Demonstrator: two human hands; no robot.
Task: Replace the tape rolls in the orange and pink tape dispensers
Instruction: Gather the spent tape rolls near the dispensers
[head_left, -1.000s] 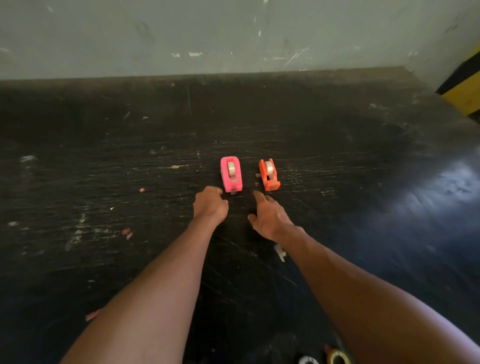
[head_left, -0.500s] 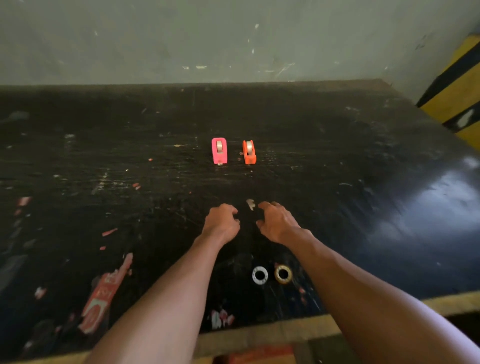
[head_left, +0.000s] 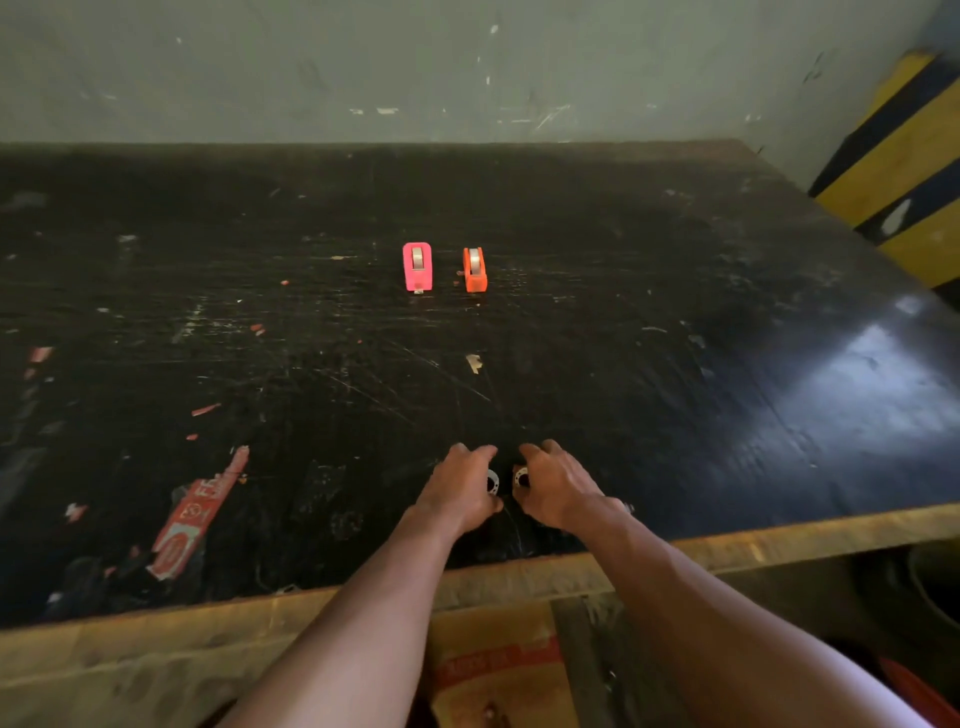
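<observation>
Since half a second ago both hands have drawn back from mid-table toward the near edge, and the two loose tape rolls that lay bare then are now partly covered by them. The left hand (head_left: 460, 488) curls over the white tape roll (head_left: 492, 482), fingers bent around its left side and thumb below it; whether it is clamped tight cannot be told. The right hand (head_left: 553, 483) cups the brownish tape roll (head_left: 520, 477) in the same way, its grip likewise not clear. The two rolls sit just beside each other near the table's (head_left: 675, 322) front wooden rim. Well apart from the hands, farther back, stand two dispensers side by side, not touching: one pink tape dispenser (head_left: 417, 266) on the left and one orange tape dispenser (head_left: 475, 270) on the right, each with a roll seated in it. Between hands and dispensers the dark scratched top lies open save a small paper scrap (head_left: 473, 362). A red label (head_left: 195, 514) is stuck down at the near left. To the right a wide bare stretch runs to the table's edge.
</observation>
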